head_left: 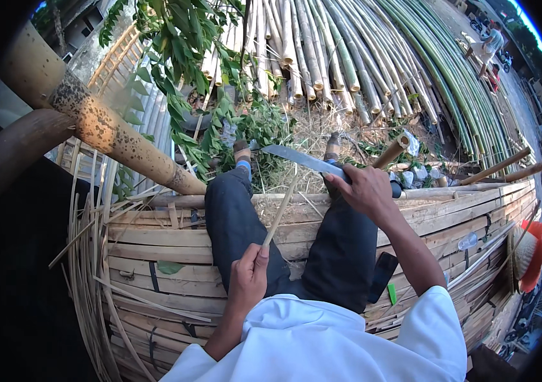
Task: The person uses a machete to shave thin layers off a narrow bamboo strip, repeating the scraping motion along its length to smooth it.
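Note:
My right hand (pixel 366 191) is closed around the dark handle of a machete (pixel 299 158). Its long grey blade points left and away from me, above the ground between my feet. In front of my lap, my left hand (pixel 247 279) grips the lower end of a thin, pale bamboo strip (pixel 280 216), the thumb lying along it. The strip slants up and right, its upper end just below the blade. From this angle I cannot tell whether blade and strip touch. I am seated on a platform of split bamboo slats (pixel 156 235), legs apart.
A thick bamboo pole (pixel 124 143) crosses at the left, above loose bamboo strips (pixel 92 267). Long bamboo poles (pixel 347 57) lie stacked ahead, past leafy branches (pixel 182 38). A phone (pixel 382 274) and woven hat (pixel 524 254) lie at my right. Another person (pixel 492 43) is far off.

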Available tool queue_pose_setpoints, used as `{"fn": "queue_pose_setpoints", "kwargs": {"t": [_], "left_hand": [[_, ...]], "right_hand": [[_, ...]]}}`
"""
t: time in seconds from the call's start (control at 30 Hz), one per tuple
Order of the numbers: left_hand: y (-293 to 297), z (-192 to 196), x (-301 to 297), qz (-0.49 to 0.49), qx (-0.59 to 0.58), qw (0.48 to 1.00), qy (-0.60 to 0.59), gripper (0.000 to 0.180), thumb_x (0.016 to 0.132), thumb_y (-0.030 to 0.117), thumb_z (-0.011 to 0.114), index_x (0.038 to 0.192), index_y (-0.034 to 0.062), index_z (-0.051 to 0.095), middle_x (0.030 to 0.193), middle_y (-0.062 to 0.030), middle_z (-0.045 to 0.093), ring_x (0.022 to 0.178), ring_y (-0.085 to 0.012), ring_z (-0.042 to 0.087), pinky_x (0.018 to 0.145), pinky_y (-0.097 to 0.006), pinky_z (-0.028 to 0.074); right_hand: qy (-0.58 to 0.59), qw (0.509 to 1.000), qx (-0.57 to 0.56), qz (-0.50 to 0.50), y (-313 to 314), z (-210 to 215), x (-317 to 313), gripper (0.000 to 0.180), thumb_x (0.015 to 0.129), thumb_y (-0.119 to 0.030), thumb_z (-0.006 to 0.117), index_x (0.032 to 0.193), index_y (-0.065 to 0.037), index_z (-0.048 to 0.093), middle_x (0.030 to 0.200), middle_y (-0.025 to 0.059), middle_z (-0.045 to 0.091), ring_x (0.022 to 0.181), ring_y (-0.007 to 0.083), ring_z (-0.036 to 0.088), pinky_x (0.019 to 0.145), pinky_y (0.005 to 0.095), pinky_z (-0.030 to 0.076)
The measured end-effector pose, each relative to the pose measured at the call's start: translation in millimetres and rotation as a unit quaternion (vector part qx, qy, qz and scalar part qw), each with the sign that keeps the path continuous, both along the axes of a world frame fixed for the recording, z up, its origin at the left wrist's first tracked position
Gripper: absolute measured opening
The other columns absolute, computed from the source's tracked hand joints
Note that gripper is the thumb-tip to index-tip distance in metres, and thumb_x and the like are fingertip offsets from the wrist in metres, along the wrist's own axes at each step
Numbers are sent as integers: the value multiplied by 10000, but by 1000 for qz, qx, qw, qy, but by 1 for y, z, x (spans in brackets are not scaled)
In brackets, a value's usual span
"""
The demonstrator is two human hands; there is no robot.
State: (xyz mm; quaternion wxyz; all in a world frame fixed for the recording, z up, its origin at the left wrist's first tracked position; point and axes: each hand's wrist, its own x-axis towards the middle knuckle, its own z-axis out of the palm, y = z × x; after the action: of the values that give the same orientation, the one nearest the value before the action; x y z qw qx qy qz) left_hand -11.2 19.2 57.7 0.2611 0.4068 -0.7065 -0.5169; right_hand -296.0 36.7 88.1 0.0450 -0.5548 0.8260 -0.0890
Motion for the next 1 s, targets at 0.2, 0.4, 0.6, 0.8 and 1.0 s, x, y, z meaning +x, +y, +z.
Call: {"fn": "queue_pose_setpoints", "kwargs": {"t": [0.2,0.4,0.6,0.8,1.0], "left_hand": [[-7,-9,-17,22,36,999,22,337,996,291,446,784,31,482,564,27,383,516,-44,370,465,-231,303],[-17,-18,-6,-6,132,991,6,321,997,286,444,902,-9,529,601,-35,438,563,-82,408,512,-285,362],[-12,-19,-8,-4,172,984,38,301,997,275,443,1050,4,561,642,-51,484,575,-106,431,541,-291,383],[-17,-28,-13,-16,151,988,36,305,1005,296,422,840,52,503,647,57,374,516,-16,320,450,-203,276],[-6,-24,5,-50,219,973,52,344,1004,328,415,763,85,445,603,66,332,500,-15,302,432,-198,239]], "right_hand": [[-186,976,-113,-21,13,-12,20,531,895,-527,495,683,-43,542,540,153,541,564,370,573,525,439,433],[-106,982,-96,125,15,-23,61,524,829,-584,558,676,-84,555,498,108,544,497,309,591,459,414,434],[-36,972,-107,204,9,-36,65,551,767,-647,584,662,-106,561,454,71,534,420,254,576,393,363,426],[-29,981,-50,185,7,-48,53,505,770,-588,601,684,-93,555,528,98,553,525,296,596,473,404,435],[-29,999,12,-43,-3,-45,-12,528,896,-545,471,678,-72,559,557,167,565,575,374,588,531,469,443]]}}
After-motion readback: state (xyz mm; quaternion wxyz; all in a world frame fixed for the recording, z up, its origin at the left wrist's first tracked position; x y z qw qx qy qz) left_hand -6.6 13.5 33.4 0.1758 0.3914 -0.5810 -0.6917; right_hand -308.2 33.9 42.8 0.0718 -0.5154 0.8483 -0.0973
